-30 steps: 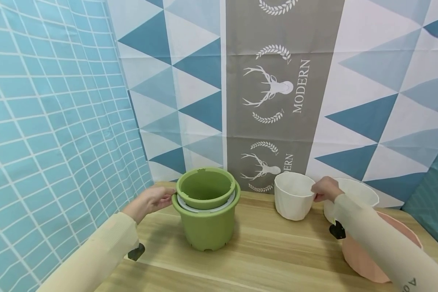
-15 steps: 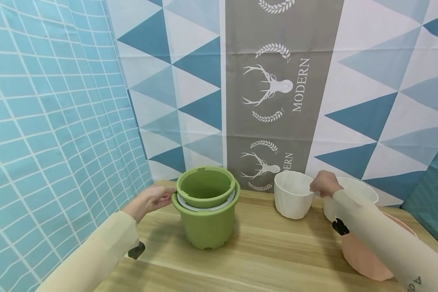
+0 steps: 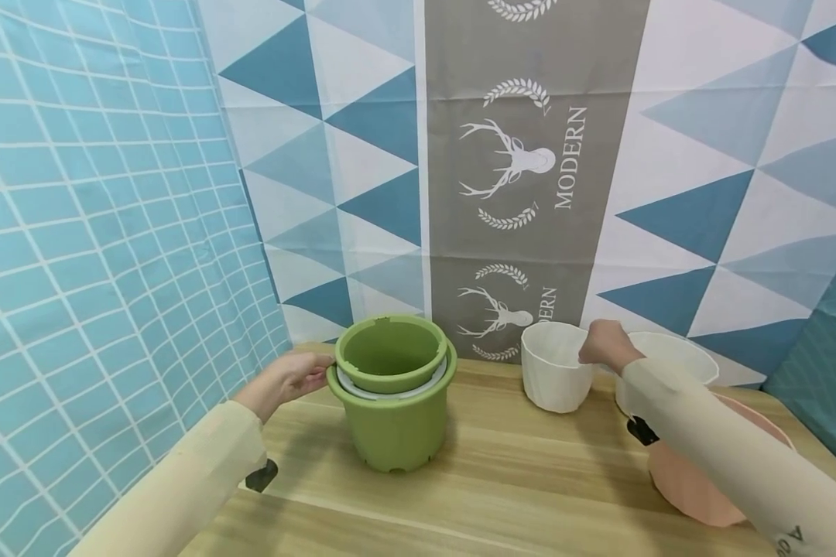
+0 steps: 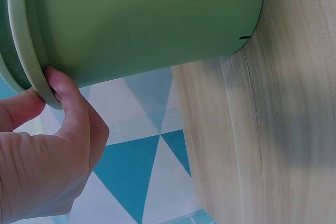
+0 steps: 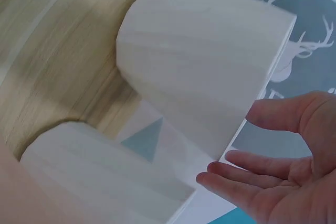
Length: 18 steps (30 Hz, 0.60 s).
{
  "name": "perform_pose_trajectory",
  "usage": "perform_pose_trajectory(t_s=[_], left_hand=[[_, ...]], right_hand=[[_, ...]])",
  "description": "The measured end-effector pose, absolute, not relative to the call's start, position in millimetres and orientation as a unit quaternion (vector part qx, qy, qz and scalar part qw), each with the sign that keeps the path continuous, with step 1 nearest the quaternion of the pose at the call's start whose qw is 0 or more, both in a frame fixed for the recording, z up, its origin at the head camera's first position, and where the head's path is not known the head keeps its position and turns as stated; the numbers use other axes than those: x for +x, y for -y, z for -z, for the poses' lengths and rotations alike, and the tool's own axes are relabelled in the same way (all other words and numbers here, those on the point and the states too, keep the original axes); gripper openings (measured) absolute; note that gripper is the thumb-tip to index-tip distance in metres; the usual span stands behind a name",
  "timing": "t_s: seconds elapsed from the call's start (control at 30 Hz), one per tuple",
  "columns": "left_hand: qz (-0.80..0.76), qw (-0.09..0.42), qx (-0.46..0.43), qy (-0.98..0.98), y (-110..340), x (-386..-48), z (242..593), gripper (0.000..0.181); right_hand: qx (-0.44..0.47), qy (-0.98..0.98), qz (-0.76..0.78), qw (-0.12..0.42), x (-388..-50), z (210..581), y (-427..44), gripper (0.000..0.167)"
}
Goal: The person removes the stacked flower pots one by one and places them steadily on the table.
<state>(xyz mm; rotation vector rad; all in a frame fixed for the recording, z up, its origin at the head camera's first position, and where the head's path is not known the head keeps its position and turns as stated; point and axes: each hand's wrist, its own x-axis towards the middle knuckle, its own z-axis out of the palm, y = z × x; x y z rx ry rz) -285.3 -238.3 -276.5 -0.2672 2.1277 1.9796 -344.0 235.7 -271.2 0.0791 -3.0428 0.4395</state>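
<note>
At the table's left, a large green flowerpot holds a light grey rimmed pot and a smaller green flowerpot. My left hand pinches the large pot's rim between thumb and curled finger, plain in the left wrist view, where that hand sits at the rim. To the right stands a white faceted flowerpot. My right hand is at its right rim; in the right wrist view the fingers are straight and spread from the thumb, at the edge of the white pot.
A second white flowerpot stands behind the right forearm. Nearer, a peach flowerpot is partly covered by the right sleeve. The wooden table ends at a patterned cloth backdrop, with a blue checked cloth at left.
My right hand has risen slightly and shifted a little left at the white flowerpot's rim. The left hand keeps its hold, and the pots stay in place as the view shifts slightly.
</note>
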Motion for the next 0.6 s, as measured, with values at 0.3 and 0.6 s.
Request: perform_pose_trajectory(t_s=[0.3, 0.6], left_hand=[[-0.681, 0.116, -0.090, -0.717, 240.3, -287.0, 277.8, 0.049], [-0.690, 0.119, -0.085, -0.709, 240.8, -287.7, 277.0, 0.044]], right_hand=[[0.069, 0.991, -0.106, 0.051, -339.0, 269.1, -221.1, 0.018], [0.109, 0.990, -0.082, 0.037, -336.5, 268.2, -203.7, 0.037]])
